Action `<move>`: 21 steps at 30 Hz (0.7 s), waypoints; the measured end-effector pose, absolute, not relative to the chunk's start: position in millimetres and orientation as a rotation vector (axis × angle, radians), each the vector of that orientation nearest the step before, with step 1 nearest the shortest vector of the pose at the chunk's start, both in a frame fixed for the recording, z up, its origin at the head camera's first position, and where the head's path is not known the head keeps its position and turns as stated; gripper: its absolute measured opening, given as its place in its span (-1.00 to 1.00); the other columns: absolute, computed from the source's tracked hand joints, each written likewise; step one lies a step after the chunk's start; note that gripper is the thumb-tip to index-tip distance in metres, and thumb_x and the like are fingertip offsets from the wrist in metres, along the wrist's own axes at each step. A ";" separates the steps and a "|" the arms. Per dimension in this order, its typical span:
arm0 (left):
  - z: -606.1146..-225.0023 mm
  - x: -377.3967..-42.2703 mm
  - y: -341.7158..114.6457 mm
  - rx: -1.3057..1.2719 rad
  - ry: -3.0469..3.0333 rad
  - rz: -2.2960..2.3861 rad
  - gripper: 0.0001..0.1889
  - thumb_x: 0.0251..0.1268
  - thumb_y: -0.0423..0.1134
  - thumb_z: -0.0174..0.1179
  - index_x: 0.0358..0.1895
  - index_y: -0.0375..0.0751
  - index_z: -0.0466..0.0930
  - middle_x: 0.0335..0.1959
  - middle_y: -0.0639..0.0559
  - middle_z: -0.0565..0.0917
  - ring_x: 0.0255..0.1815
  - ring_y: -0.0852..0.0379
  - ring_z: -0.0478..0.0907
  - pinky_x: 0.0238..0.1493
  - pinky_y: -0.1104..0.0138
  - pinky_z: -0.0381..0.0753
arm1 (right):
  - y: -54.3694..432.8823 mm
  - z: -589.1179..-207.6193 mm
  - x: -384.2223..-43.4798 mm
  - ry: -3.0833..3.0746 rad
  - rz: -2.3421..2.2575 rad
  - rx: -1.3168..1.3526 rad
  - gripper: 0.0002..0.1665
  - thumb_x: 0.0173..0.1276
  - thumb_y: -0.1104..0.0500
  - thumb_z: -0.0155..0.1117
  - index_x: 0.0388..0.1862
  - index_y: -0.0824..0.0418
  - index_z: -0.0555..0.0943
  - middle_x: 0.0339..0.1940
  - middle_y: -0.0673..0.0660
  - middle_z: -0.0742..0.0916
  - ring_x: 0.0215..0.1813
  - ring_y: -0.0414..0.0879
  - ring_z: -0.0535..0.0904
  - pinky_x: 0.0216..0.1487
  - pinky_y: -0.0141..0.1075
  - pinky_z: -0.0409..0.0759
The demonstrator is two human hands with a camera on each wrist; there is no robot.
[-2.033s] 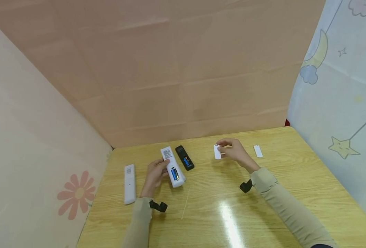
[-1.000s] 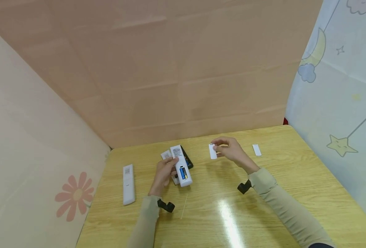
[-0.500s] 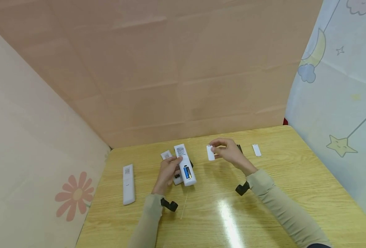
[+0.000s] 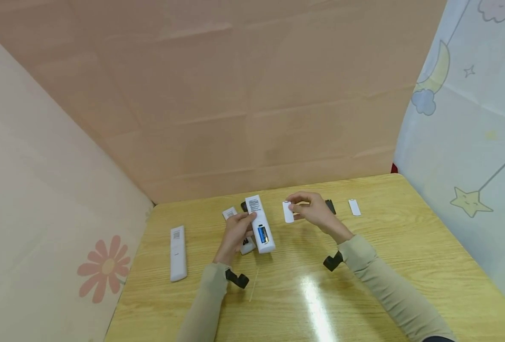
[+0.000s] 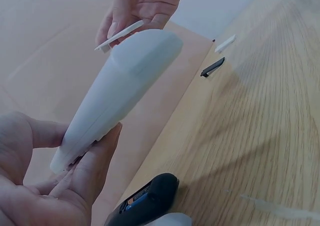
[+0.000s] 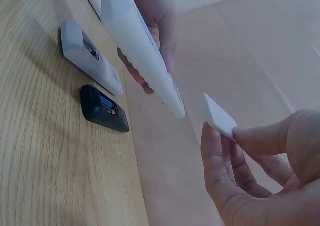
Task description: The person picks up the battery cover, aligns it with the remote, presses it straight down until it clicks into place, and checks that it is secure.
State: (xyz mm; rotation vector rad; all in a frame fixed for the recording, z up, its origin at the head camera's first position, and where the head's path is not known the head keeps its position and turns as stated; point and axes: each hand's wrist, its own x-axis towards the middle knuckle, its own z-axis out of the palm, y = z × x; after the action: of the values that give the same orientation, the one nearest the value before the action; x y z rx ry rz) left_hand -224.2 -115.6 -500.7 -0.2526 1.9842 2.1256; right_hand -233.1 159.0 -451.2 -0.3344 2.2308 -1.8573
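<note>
My left hand (image 4: 235,232) grips a white remote control (image 4: 261,228) above the table, its back with the uncovered battery slot turned up. A blue battery (image 4: 262,234) shows in that slot. Between thumb and fingers, my right hand (image 4: 314,211) pinches a small white battery cover (image 4: 288,212), a short gap to the right of the remote. Under and behind the left hand lie a second white remote (image 6: 95,60) with its slot uncovered and a black remote (image 6: 104,108) with a battery in it; the held remote hides much of both in the head view.
A closed white remote (image 4: 177,254) lies at the left of the wooden table (image 4: 286,294). Beyond the right hand are a black battery cover (image 4: 330,206) and another white cover (image 4: 354,207). Cloth walls stand at the back and both sides.
My left hand has carried the white remote to the right, towards the cover. My right hand has shifted slightly left with the cover, leaving the black cover visible behind it.
</note>
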 end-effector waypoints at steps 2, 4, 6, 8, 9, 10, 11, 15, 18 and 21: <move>-500.0 -224.5 -113.2 -0.250 1.980 2.132 -0.31 0.57 -0.09 0.31 0.52 -0.50 0.36 0.13 -0.34 0.74 -0.18 0.11 0.80 -0.19 0.36 0.79 | 157.5 -451.7 -233.1 2.238 -1.858 -0.330 -0.63 0.62 0.27 0.28 0.32 0.36 0.64 0.26 0.40 0.67 0.13 0.13 0.76 0.14 0.20 0.75; -500.1 -224.9 -111.5 -0.257 1.968 2.138 -0.31 0.56 -0.10 0.32 0.52 -0.50 0.36 0.12 -0.33 0.74 -0.20 0.12 0.79 -0.21 0.36 0.79 | 155.7 -452.4 -232.7 2.244 -1.863 -0.329 -0.64 0.61 0.27 0.30 0.30 0.35 0.65 0.24 0.38 0.69 0.10 0.09 0.77 0.10 0.14 0.78; -501.0 -225.3 -110.4 -0.259 1.958 2.143 -0.31 0.56 -0.10 0.32 0.52 -0.50 0.36 0.09 -0.33 0.75 -0.23 0.13 0.79 -0.23 0.37 0.79 | 153.9 -452.9 -232.4 2.248 -1.866 -0.332 -0.65 0.60 0.27 0.31 0.29 0.34 0.66 0.22 0.37 0.71 0.07 0.05 0.77 0.07 0.09 0.80; -502.2 -225.5 -110.0 -0.257 1.949 2.146 -0.31 0.56 -0.10 0.32 0.52 -0.50 0.36 0.08 -0.33 0.76 -0.25 0.14 0.79 -0.24 0.38 0.79 | 151.6 -453.5 -232.2 2.249 -1.872 -0.340 -0.66 0.60 0.27 0.32 0.27 0.35 0.67 0.21 0.37 0.72 0.04 0.03 0.78 0.08 0.10 0.80; -502.4 -225.5 -109.7 -0.259 1.943 2.147 -0.30 0.56 -0.10 0.33 0.53 -0.49 0.35 0.08 -0.32 0.76 -0.25 0.14 0.79 -0.24 0.38 0.79 | 150.6 -453.8 -232.2 2.248 -1.874 -0.341 -0.66 0.60 0.27 0.32 0.27 0.34 0.67 0.20 0.37 0.72 0.04 0.02 0.78 0.10 0.12 0.79; -502.6 -225.4 -109.5 -0.252 1.942 2.149 -0.30 0.56 -0.10 0.32 0.53 -0.50 0.34 0.08 -0.33 0.76 -0.25 0.14 0.79 -0.24 0.37 0.79 | 149.5 -454.0 -232.1 2.247 -1.873 -0.350 -0.66 0.60 0.27 0.31 0.26 0.35 0.67 0.20 0.38 0.73 0.03 0.03 0.78 0.11 0.14 0.78; -502.8 -225.2 -109.3 -0.244 1.943 2.150 -0.30 0.57 -0.10 0.32 0.53 -0.51 0.34 0.08 -0.33 0.76 -0.25 0.14 0.79 -0.23 0.36 0.80 | 148.5 -454.3 -232.3 2.245 -1.874 -0.349 -0.67 0.60 0.28 0.31 0.26 0.35 0.68 0.20 0.37 0.73 0.03 0.03 0.78 0.12 0.16 0.77; -502.6 -225.1 -108.3 -0.234 1.939 2.156 -0.32 0.57 -0.10 0.31 0.52 -0.51 0.37 0.08 -0.33 0.76 -0.22 0.12 0.80 -0.17 0.30 0.82 | 144.2 -455.5 -232.4 2.230 -1.880 -0.348 -0.67 0.59 0.29 0.31 0.25 0.36 0.67 0.20 0.37 0.73 0.05 0.06 0.78 0.15 0.19 0.75; -504.3 -225.8 -108.0 -0.231 1.942 2.158 -0.36 0.57 -0.10 0.32 0.48 -0.48 0.43 0.07 -0.31 0.77 -0.21 0.12 0.80 -0.19 0.32 0.81 | 140.9 -456.2 -231.5 2.211 -1.888 -0.346 -0.68 0.60 0.30 0.30 0.25 0.37 0.67 0.17 0.37 0.73 0.05 0.07 0.79 0.15 0.19 0.75; -508.1 -226.6 -108.1 -0.225 1.951 2.152 -0.41 0.58 -0.10 0.31 0.45 -0.46 0.48 0.04 -0.30 0.78 -0.22 0.13 0.80 -0.26 0.38 0.78 | 138.1 -457.4 -230.1 2.182 -1.896 -0.345 -0.69 0.60 0.31 0.29 0.24 0.36 0.68 0.15 0.36 0.72 0.03 0.08 0.79 0.15 0.22 0.74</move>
State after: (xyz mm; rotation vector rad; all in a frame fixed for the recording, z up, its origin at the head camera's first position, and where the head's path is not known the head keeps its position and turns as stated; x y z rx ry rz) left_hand -226.6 -108.1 -508.1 -0.2249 1.9510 2.1521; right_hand -230.1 138.1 -457.4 -0.3450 2.1821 -1.8962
